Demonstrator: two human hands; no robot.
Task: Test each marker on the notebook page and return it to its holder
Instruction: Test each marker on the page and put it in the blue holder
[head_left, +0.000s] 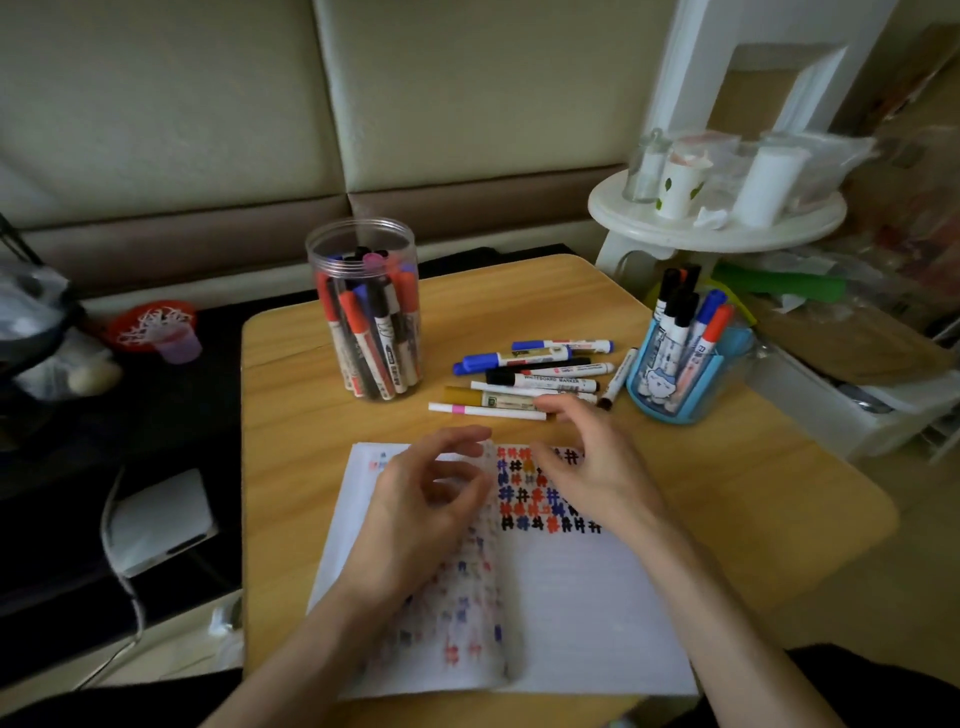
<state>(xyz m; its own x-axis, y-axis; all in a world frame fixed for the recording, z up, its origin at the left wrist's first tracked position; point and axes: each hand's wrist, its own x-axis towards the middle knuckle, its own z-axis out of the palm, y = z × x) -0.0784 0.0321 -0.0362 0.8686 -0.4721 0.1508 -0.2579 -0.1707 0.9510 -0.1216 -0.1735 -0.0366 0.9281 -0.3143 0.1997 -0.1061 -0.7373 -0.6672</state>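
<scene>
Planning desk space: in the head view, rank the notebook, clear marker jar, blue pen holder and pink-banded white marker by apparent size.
1. notebook, nearest the camera, which enlarges it.
2. clear marker jar.
3. blue pen holder.
4. pink-banded white marker, long but thin.

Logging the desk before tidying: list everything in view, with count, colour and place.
Light wooden table: one, tan, centre.
Clear plastic jar of markers: one, red, blue and black markers inside, table's far left.
Blue plastic marker holder: one, several markers upright, table's right edge.
Loose markers: about nine, blue, black, white, gold, between jar and holder.
Open lined notebook: one, white with red, blue, black hash marks, table's near side.
Round white side table: one, carrying cups, beyond the table, right.
Left hand: one, fingers curled, over left page.
Right hand: one, fingers spread, beside loose markers.
</scene>
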